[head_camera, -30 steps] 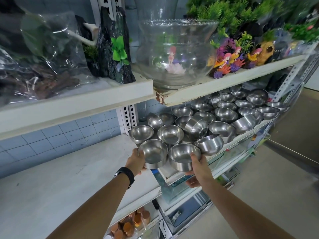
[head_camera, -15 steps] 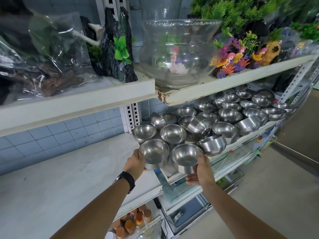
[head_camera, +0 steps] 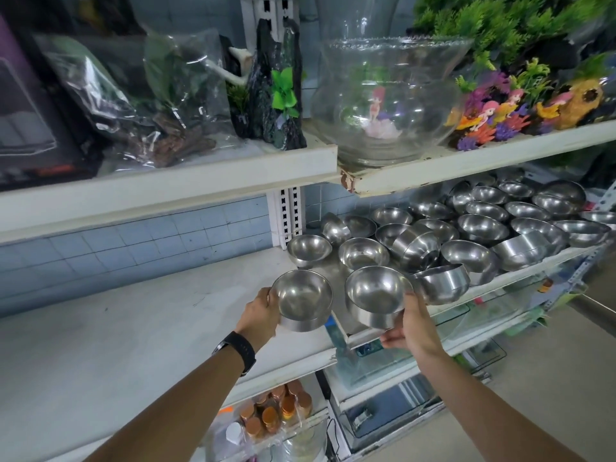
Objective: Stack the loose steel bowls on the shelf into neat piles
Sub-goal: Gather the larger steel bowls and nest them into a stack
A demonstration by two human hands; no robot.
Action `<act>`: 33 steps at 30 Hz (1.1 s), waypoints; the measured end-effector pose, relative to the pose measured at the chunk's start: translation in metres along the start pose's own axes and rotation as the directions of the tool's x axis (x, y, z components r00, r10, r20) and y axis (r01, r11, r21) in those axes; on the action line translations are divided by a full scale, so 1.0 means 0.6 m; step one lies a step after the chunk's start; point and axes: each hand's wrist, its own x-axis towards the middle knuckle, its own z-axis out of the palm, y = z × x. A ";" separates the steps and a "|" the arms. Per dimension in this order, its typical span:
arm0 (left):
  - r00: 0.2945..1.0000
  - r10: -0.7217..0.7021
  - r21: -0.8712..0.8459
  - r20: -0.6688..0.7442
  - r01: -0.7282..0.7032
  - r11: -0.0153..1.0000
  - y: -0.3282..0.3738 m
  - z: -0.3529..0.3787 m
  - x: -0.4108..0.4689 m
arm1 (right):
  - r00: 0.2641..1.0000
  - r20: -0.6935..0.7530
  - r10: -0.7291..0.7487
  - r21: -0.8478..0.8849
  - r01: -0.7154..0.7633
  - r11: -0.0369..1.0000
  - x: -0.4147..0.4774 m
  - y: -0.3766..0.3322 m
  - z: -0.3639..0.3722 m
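My left hand (head_camera: 260, 314) grips a steel bowl (head_camera: 302, 300) by its left side, held just above the front edge of the white shelf (head_camera: 133, 328). My right hand (head_camera: 411, 323) grips a second steel bowl (head_camera: 378, 300) from below and right, over the front of the neighbouring shelf section. The two bowls are side by side, a small gap between them. Several loose steel bowls (head_camera: 476, 228) crowd that shelf behind, some upright, some tipped on their sides.
The upper shelf (head_camera: 466, 161) carries a glass fishbowl (head_camera: 386, 98), a dark rock ornament (head_camera: 276, 91), bagged decor and plastic plants. Blue wall tiles (head_camera: 133, 241) back the left shelf. Lower down are glass tanks and copper-lidded jars (head_camera: 273, 415).
Both hands have lifted their bowls slightly and drawn them apart, the left bowl shifting leftward off the right shelf section. The camera has tilted a little.
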 end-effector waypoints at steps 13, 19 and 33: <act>0.994 -0.054 0.028 -0.090 0.056 0.998 -0.065 -0.057 -0.066 | 0.964 0.257 -0.066 -0.118 0.100 0.988 0.015 -0.029 0.076; 0.992 -0.088 0.019 -0.091 0.090 0.996 -0.084 -0.071 -0.098 | 0.942 0.334 -0.008 -0.116 0.050 0.992 0.007 -0.046 0.123; 0.972 -0.142 0.111 -0.190 0.165 0.980 -0.121 -0.074 -0.127 | 0.888 0.459 0.022 -0.208 0.083 0.975 -0.027 -0.061 0.206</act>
